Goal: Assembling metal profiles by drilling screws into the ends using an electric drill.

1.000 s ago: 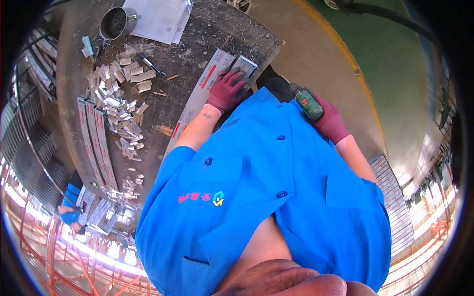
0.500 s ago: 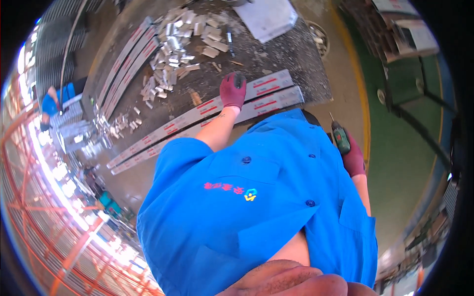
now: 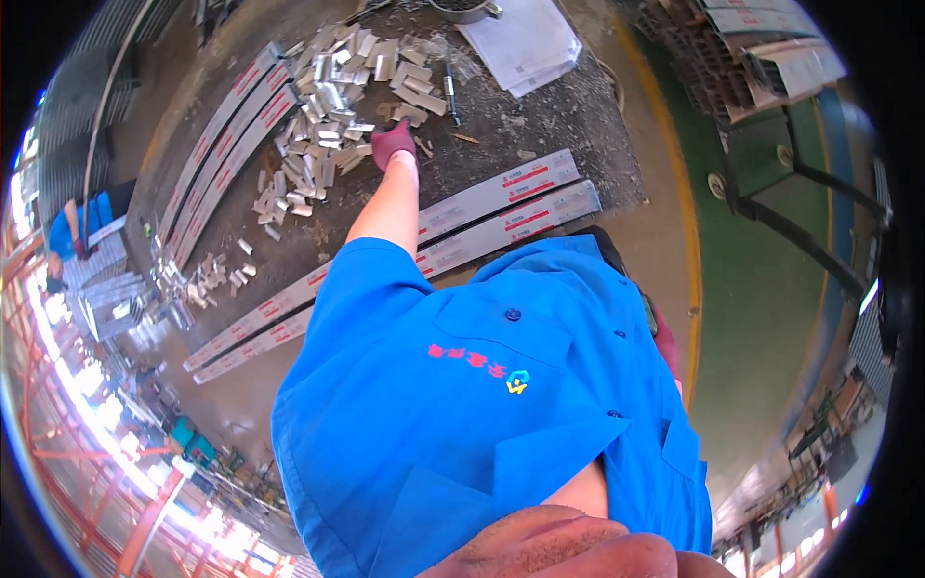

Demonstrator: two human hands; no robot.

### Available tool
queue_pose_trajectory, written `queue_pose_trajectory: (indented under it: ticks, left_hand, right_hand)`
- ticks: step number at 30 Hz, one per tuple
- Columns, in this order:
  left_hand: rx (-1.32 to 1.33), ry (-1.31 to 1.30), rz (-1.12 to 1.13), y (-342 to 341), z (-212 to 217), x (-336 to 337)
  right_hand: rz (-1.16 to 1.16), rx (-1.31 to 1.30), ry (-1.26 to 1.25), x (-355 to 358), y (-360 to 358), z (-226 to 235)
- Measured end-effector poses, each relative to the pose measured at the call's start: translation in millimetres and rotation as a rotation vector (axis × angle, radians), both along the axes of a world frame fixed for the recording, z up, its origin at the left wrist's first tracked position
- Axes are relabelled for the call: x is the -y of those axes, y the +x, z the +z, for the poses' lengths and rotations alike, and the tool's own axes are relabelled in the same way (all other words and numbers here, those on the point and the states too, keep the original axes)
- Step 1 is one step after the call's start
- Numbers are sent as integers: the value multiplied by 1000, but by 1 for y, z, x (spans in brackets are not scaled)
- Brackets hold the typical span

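1. The left hand (image 3: pixel 393 144), in a dark red glove, is stretched far out over the grey, gritty bench (image 3: pixel 559 144); it rests at the edge of a heap of short silvery metal offcuts (image 3: pixel 328 106), fingers curled down onto the pieces (whether it actually grips one cannot be told).
2. The right hand (image 3: pixel 665 342), also gloved in dark red, shows only as a sliver behind the blue work shirt (image 3: pixel 462 414); it seems to close on a dark green tool (image 3: pixel 647 310), mostly hidden.
3. Two long pale aluminium profiles with red markings (image 3: pixel 501 207) lie side by side across the bench, under the outstretched left arm.
4. More long profiles (image 3: pixel 226 125) lie to the left of the heap.
5. White paper sheets (image 3: pixel 525 43) and a dark pen-like tool (image 3: pixel 449 91) lie beyond the heap.
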State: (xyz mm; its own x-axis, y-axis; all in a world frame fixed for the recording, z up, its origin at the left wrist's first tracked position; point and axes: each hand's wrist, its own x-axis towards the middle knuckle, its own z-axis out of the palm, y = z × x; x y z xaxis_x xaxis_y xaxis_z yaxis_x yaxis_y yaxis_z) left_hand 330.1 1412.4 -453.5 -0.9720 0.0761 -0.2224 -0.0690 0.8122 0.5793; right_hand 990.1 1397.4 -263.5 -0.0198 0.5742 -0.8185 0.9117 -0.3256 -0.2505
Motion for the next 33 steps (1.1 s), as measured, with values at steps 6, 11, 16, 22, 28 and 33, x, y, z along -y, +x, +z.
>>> queue_pose_trajectory:
  ticks: [6,11,16,22,28,33]
  left_hand:
    - [-24,98,-29,-18,-51,-1]
    - [316,458,-610,69,-11,-19]
    - [374,355,-892,164,35,-53]
    - [79,119,-1495,200,25,-89]
    - [58,44,-1607,197,8,-98]
    - [49,123,-1667,192,6,-96]
  right_hand:
    - [-166,-76,7,10,4,-12]
    - [-289,-161,11,21,17,-25]
    - [-236,-211,13,3,4,-11]
    - [14,-115,34,-24,2,7]
    - [-75,-155,18,-25,16,-2]
    - [-122,-215,-15,-38,10,2]
